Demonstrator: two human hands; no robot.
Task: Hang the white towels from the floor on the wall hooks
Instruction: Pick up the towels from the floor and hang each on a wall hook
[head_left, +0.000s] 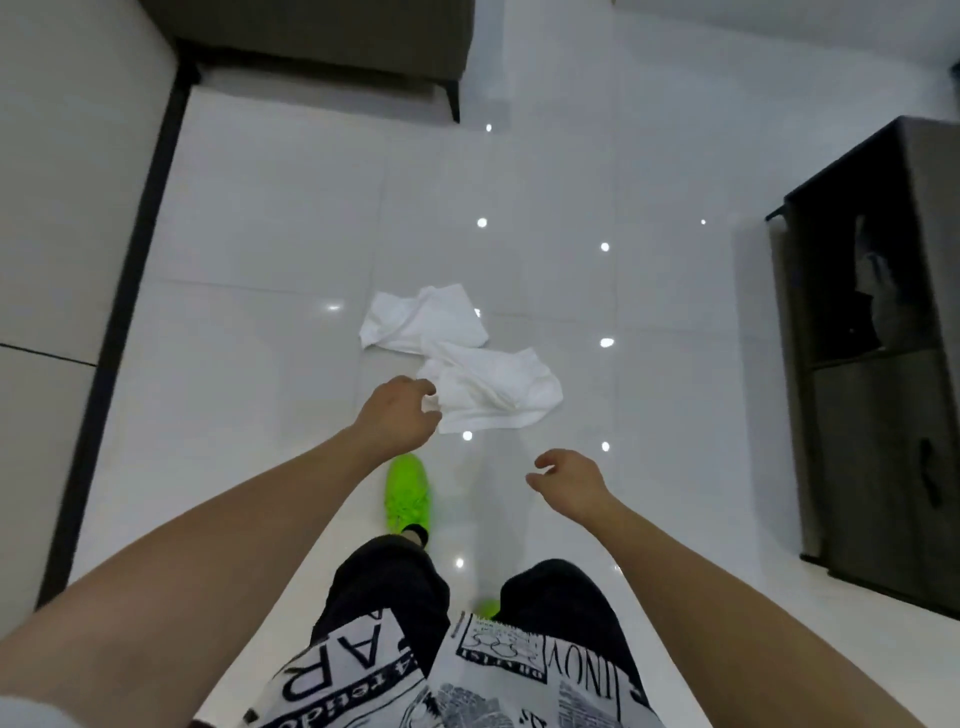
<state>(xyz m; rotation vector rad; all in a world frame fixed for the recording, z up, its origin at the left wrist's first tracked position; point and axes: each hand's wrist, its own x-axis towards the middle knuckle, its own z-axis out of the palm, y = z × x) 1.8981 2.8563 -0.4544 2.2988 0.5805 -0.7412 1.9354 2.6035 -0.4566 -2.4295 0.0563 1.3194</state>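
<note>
Two crumpled white towels lie on the glossy white tiled floor ahead of me. The farther towel overlaps the nearer towel at one corner. My left hand reaches down over the left edge of the nearer towel, fingers curled and apart, holding nothing. My right hand hangs lower and to the right, fingers loosely spread, apart from both towels. No wall hooks are in view.
A dark cabinet with open shelves stands at the right. A dark chair or sofa base sits at the top. A pale wall with a dark skirting strip runs along the left. My green shoes stand just behind the towels.
</note>
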